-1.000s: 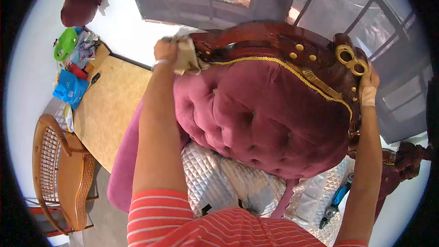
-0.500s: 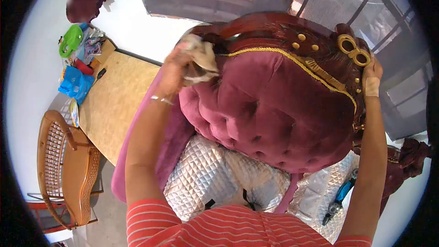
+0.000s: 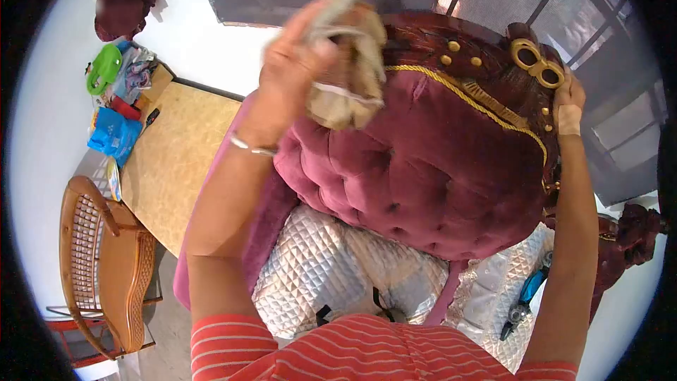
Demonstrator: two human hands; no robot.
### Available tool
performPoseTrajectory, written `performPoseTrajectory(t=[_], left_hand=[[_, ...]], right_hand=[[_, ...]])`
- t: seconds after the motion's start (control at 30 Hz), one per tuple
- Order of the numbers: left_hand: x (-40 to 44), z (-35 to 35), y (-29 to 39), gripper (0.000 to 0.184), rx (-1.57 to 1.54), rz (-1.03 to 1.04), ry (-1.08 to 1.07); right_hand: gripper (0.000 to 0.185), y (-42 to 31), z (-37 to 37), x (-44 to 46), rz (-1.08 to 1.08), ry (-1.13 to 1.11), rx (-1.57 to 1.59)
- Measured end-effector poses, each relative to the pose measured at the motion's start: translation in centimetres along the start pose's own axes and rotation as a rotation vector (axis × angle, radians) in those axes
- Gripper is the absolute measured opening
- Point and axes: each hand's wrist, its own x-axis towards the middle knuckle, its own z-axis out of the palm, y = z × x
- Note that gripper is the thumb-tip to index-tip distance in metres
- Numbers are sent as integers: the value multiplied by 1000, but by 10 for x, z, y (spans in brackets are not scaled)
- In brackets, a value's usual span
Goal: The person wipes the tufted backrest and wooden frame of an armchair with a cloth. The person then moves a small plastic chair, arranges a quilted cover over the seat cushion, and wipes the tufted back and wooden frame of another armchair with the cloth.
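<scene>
A burgundy tufted headboard-like backrest (image 3: 409, 162) fills the middle, with a carved dark-wood frame (image 3: 416, 39), yellow rope trim (image 3: 474, 104) and gold ornaments (image 3: 537, 65). My left hand (image 3: 293, 70) is closed on a crumpled beige cloth (image 3: 349, 92), blurred by motion, at the frame's upper left. The cloth covers part of the frame and padding; whether it touches them I cannot tell. At the far right, my right hand (image 3: 571, 99) is wrapped round the frame's edge beside the gold rings, its fingers partly hidden. A tan patch shows on that wrist.
Quilted cream covers (image 3: 303, 261) lie below the backrest, with a blue-and-black object (image 3: 525, 300) on the right. To the left are a tan tabletop (image 3: 190, 120), a blue bag (image 3: 113, 134) and a wooden chair (image 3: 106, 261). A barred window (image 3: 493, 0) stands behind.
My left hand has moved the cloth up and to the right along the top of the frame. My right hand keeps its hold on the frame's right edge.
</scene>
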Motion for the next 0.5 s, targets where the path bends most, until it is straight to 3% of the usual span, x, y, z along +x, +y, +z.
performPoseTrajectory(t=[0.03,0.1,0.17,0.2,0.43,0.5], left_hand=[[-2,7,-13,52,138,53,-74],[-5,17,-52,63,788,311,-203],[-10,38,-83,71,633,-57,-234],[-3,42,-94,71,814,177,-260],[5,50,-102,63,917,227,-317],[11,46,-109,60,836,210,-246]], right_hand=[[47,3,2,0,-31,13,13],[48,-1,2,0,-7,27,-36],[48,-4,1,1,5,16,-64],[48,-5,-1,1,7,0,-65],[43,-39,-5,-7,78,63,-4],[41,-6,-1,-4,25,3,118]])
